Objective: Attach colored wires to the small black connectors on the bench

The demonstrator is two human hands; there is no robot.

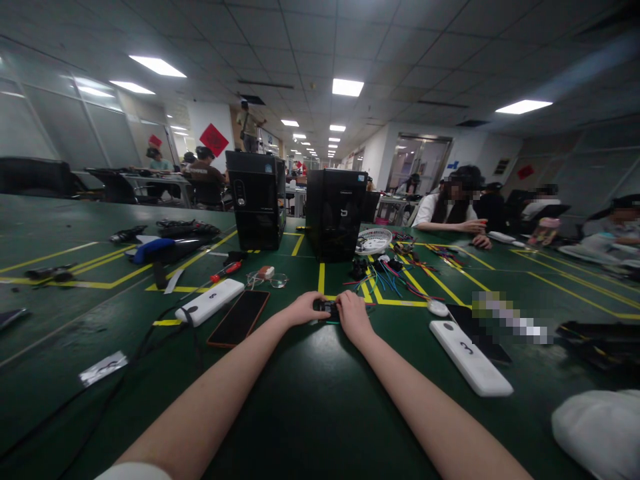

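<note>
Both of my hands meet over the table at the centre of the view. Between them is a small dark object (328, 307), with a bit of thin coloured wire showing at its lower edge; its kind is too small to make out. My left hand (305, 308) grips its left side, thumb and fingers closed on it. From the other side my right hand (354, 315) pinches its right end. Just beyond my right hand lies a bunch of coloured wires (387, 273) with dark connectors. A black phone (240, 319) with an orange edge rests left of my left hand.
Two black computer towers (256, 207) stand ahead on the green table (310, 413). A white basket (374, 241), glasses (279, 281), a red screwdriver (226, 271), and white power banks (471, 357) lie around. A cable (135, 360) crosses the left. A co-worker (450, 207) sits opposite, right.
</note>
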